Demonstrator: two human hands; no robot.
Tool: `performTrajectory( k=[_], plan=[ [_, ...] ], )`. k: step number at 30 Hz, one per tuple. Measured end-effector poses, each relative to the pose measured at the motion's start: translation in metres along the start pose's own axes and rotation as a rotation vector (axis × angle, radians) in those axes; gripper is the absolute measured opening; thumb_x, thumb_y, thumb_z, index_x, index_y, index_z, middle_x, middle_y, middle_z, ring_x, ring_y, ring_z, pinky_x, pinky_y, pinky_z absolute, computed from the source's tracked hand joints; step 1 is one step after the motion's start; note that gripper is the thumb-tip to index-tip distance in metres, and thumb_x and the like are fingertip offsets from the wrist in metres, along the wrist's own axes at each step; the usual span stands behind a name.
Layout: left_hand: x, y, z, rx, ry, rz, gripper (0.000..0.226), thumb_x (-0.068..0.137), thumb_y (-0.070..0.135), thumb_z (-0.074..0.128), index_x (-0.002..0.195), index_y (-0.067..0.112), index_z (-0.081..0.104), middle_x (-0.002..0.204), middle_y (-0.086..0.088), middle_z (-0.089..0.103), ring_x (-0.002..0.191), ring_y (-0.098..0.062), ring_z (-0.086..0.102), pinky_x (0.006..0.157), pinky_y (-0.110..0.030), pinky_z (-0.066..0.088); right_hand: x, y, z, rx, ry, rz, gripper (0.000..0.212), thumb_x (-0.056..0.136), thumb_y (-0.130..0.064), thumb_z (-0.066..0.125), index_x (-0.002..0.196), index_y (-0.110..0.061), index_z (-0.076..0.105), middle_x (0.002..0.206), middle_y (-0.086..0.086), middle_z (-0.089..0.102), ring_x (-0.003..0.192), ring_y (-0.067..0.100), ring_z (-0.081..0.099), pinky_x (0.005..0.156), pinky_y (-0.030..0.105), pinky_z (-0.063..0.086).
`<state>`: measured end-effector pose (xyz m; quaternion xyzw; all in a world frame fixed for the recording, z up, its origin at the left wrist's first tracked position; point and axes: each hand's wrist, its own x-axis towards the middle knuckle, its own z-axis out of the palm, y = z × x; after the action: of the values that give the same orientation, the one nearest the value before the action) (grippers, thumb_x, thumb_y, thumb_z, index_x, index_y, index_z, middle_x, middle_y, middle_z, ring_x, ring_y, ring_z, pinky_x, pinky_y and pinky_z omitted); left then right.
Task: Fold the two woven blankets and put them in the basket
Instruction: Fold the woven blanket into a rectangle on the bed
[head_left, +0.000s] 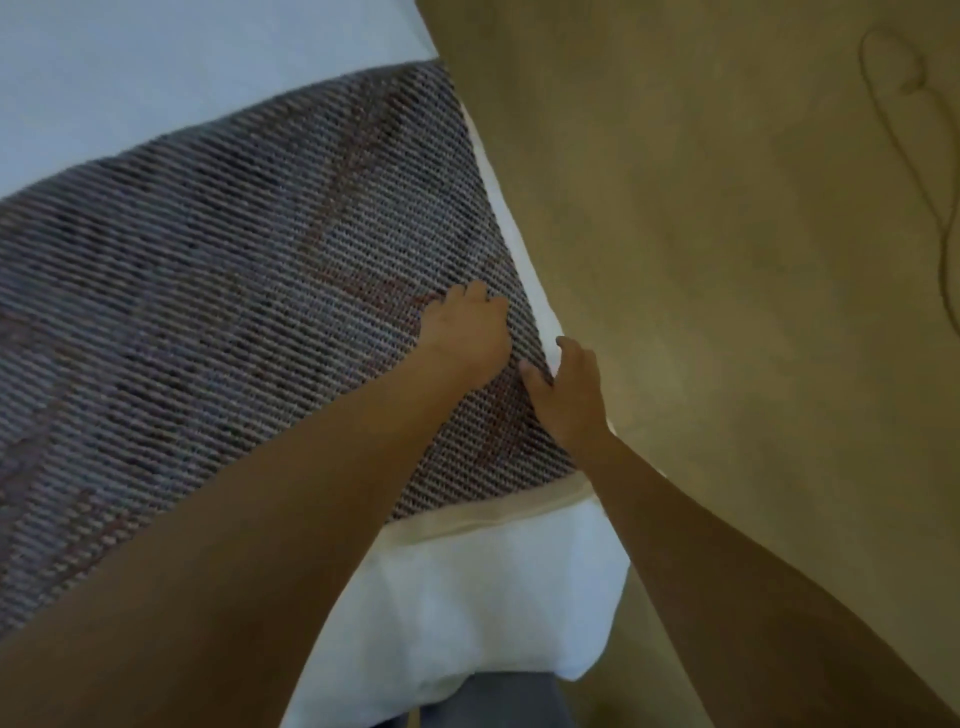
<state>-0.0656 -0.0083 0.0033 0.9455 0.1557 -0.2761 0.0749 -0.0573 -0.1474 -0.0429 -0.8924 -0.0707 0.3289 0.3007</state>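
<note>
A grey and purple woven blanket (234, 291) with faint reddish stripes lies spread flat across a white bed. My left hand (465, 332) rests flat on the blanket near its right edge, fingers straight. Just to the right, my right hand (566, 389) sits at that same edge where the blanket meets the side of the bed, thumb on the weave and fingers curled over the border. A second blanket and a basket are not in view.
The white bed sheet (493, 597) hangs over the bed's near corner. Tan floor (727, 234) fills the right side, with a thin dark cord (906, 156) lying on it at the far right.
</note>
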Motion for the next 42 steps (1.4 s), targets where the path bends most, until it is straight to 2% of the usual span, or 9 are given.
performTrajectory(
  k=[2, 4, 6, 10, 13, 17, 21, 28, 42],
  plan=[
    [0.011, 0.005, -0.003, -0.005, 0.017, 0.017, 0.041, 0.097, 0.03, 0.037, 0.134, 0.012, 0.039, 0.137, -0.014, 0.038, 0.126, -0.032, 0.036, 0.098, -0.048, 0.036, 0.013, -0.002, 0.001, 0.153, -0.084, 0.097, 0.045, 0.088, -0.047, 0.053, 0.115, -0.011, 0.05, 0.105, 0.006, 0.056, 0.1, 0.027, 0.052, 0.083, 0.034, 0.044],
    [0.02, 0.009, -0.005, -0.049, 0.044, -0.006, 0.043, 0.097, 0.034, 0.036, 0.134, 0.011, 0.038, 0.136, -0.014, 0.039, 0.124, -0.032, 0.037, 0.095, -0.049, 0.038, 0.019, -0.006, 0.0, 0.251, -0.117, 0.128, 0.031, 0.087, -0.047, 0.054, 0.074, -0.02, 0.048, 0.07, -0.007, 0.047, 0.066, 0.014, 0.049, 0.057, 0.023, 0.035],
    [0.026, 0.012, -0.006, -0.107, 0.05, -0.071, 0.05, 0.096, 0.042, 0.036, 0.135, 0.01, 0.035, 0.137, -0.014, 0.038, 0.125, -0.032, 0.036, 0.094, -0.049, 0.039, 0.021, -0.01, -0.001, 0.334, -0.138, 0.125, 0.031, 0.087, -0.04, 0.057, 0.064, -0.025, 0.043, 0.063, -0.009, 0.045, 0.057, 0.006, 0.044, 0.049, 0.018, 0.028],
    [0.037, 0.025, -0.01, -0.239, 0.008, -0.248, 0.086, 0.083, 0.062, 0.051, 0.143, 0.009, 0.018, 0.146, -0.017, 0.025, 0.133, -0.035, 0.027, 0.099, -0.052, 0.036, 0.014, -0.025, -0.001, 0.303, -0.128, 0.034, 0.014, 0.09, -0.027, 0.056, 0.089, -0.014, 0.049, 0.077, -0.004, 0.058, 0.069, 0.014, 0.054, 0.055, 0.022, 0.037],
    [0.043, 0.026, -0.017, -0.327, 0.005, -0.337, 0.101, 0.078, 0.05, 0.065, 0.146, 0.007, 0.004, 0.149, -0.018, 0.014, 0.136, -0.034, 0.021, 0.1, -0.048, 0.037, 0.0, -0.038, 0.005, 0.254, -0.106, -0.035, 0.029, 0.09, -0.029, 0.055, 0.11, -0.01, 0.047, 0.102, 0.007, 0.065, 0.089, 0.024, 0.062, 0.073, 0.034, 0.048],
    [0.049, 0.011, -0.031, -0.491, 0.042, -0.396, 0.063, 0.085, 0.025, 0.06, 0.135, 0.001, 0.03, 0.138, -0.018, 0.034, 0.125, -0.032, 0.04, 0.096, -0.04, 0.041, -0.018, -0.056, 0.016, 0.155, -0.088, -0.173, 0.029, 0.091, -0.034, 0.052, 0.106, -0.011, 0.043, 0.095, 0.009, 0.066, 0.083, 0.026, 0.063, 0.071, 0.036, 0.049],
    [0.04, -0.026, -0.04, -0.68, 0.19, -0.4, 0.021, 0.091, 0.007, 0.045, 0.104, -0.004, 0.057, 0.112, -0.022, 0.061, 0.1, -0.032, 0.059, 0.07, -0.033, 0.044, -0.033, -0.071, 0.029, 0.081, -0.098, -0.284, 0.023, 0.091, -0.034, 0.051, 0.1, -0.014, 0.043, 0.082, 0.004, 0.059, 0.074, 0.022, 0.058, 0.064, 0.03, 0.041],
    [-0.003, -0.124, -0.022, -0.975, 0.335, -0.573, 0.031, 0.097, 0.015, 0.042, 0.066, 0.011, 0.041, 0.067, -0.005, 0.042, 0.064, -0.02, 0.044, 0.049, -0.029, 0.033, -0.076, -0.076, 0.058, -0.254, 0.067, -0.215, 0.036, 0.09, -0.048, 0.046, 0.086, -0.013, 0.05, 0.082, 0.007, 0.064, 0.079, 0.028, 0.062, 0.068, 0.033, 0.045],
    [-0.166, -0.368, 0.045, -1.333, 0.513, -0.654, 0.037, 0.1, 0.022, 0.042, 0.064, 0.02, 0.034, 0.06, -0.005, 0.032, 0.051, -0.017, 0.026, 0.054, -0.032, 0.028, -0.233, -0.216, 0.293, -0.272, -0.154, -0.605, 0.03, 0.097, -0.035, 0.04, 0.095, -0.007, 0.051, 0.079, 0.016, 0.061, 0.072, 0.03, 0.06, 0.058, 0.027, 0.03]
  ],
)
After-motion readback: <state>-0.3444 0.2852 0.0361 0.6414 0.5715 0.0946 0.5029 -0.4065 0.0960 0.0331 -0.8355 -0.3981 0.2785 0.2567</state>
